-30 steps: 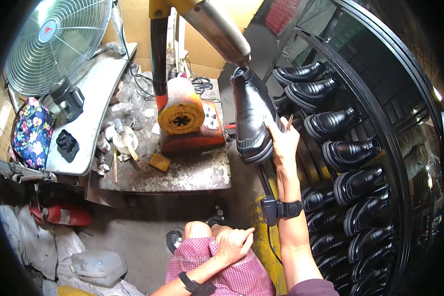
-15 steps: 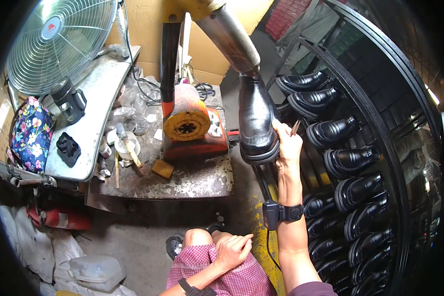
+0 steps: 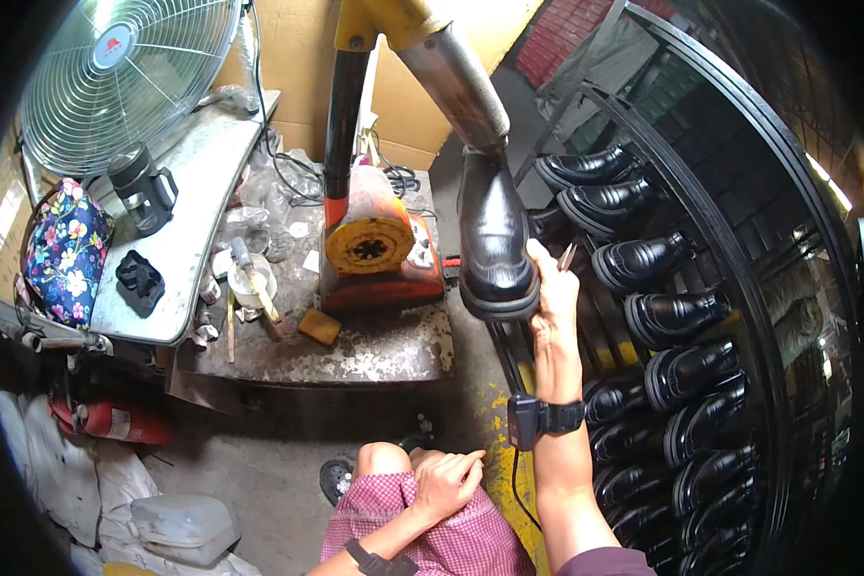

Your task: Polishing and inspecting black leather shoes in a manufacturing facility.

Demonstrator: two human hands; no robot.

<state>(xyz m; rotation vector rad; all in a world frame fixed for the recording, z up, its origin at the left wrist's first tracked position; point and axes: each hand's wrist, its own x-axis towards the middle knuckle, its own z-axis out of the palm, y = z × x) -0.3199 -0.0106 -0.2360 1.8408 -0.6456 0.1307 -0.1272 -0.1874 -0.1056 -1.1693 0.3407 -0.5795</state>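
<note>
A glossy black leather boot hangs toe down, its upper end against the mouth of a grey metal tube. My right hand grips the boot by its side near the toe, the fingers mostly hidden behind it. From the same hand sticks up a small pointed tool whose kind I cannot make out. My left hand rests on my lap, on pink checked cloth. It holds nothing, and its fingers lie loosely stretched out.
To the right stands a dark rack with several black shoes. A worn bench carries an orange machine, a yellow block and a white pot with a brush. A large fan stands at the far left above a side table.
The boot's toe and my right hand have shifted slightly left and down, and the boot has turned a little. My left hand stays on my lap. The whole view has shifted slightly.
</note>
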